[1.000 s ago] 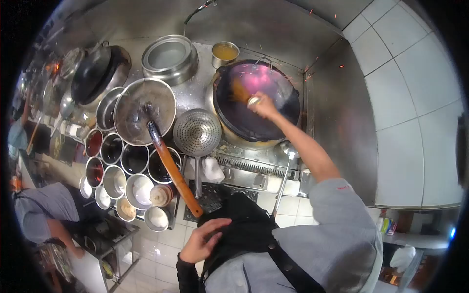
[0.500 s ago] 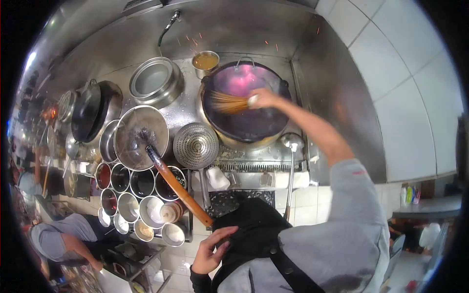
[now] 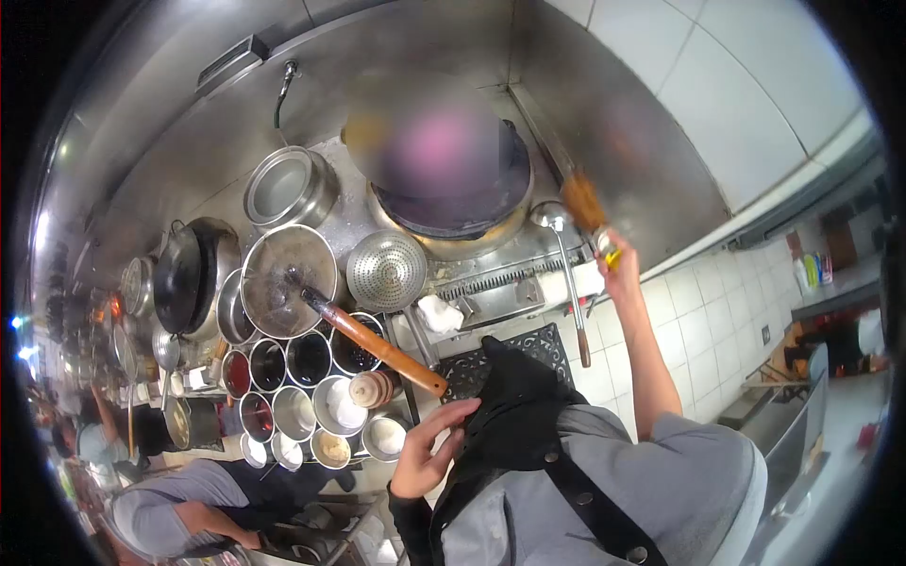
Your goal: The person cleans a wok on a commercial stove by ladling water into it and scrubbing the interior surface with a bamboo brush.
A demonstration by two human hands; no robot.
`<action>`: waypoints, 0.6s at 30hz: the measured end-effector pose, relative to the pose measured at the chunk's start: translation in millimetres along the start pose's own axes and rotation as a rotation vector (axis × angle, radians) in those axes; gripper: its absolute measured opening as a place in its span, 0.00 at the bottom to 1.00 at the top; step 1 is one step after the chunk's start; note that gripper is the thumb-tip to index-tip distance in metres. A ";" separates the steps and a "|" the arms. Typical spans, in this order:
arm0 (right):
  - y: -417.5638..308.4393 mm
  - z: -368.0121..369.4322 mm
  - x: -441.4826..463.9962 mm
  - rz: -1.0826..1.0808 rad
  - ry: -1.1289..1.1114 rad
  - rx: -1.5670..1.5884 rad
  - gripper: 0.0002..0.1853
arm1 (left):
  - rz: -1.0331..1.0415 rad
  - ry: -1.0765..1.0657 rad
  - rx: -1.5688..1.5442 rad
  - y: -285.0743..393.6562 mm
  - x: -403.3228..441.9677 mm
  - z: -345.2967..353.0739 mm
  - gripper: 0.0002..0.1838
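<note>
Right hand [image 3: 618, 267] grips a bristle brush [image 3: 584, 201] by the front right corner of the stove [image 3: 354, 215], just right of the ladle [image 3: 550, 216]. Left hand [image 3: 429, 453] is empty, fingers loosely bent, beside the black apron [image 3: 524, 396] and near a wooden handle [image 3: 387, 351].

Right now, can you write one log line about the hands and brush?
right hand: gripping brush, outside wok; left hand: by black apron, no tool visible; ladle: right of wok

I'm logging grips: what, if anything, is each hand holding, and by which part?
The right hand holds the brush by its handle; the left hand holds nothing.
</note>
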State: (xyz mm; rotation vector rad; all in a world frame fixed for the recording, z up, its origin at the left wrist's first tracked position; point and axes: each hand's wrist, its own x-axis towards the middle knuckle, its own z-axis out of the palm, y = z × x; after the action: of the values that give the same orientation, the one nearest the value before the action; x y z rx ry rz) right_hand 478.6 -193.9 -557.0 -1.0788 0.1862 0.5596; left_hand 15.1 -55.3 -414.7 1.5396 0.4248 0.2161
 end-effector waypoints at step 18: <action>168.8 -74.1 64.1 -0.339 0.090 -1.062 0.37 | 0.138 -0.469 0.296 -3.5 23.8 121.0 0.23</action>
State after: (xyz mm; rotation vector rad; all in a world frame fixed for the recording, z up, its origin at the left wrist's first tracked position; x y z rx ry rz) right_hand 454.7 -177.6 -750.0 -2.1160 -0.2552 0.2778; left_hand 84.3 -157.0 -423.9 1.8483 -0.0245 -0.1096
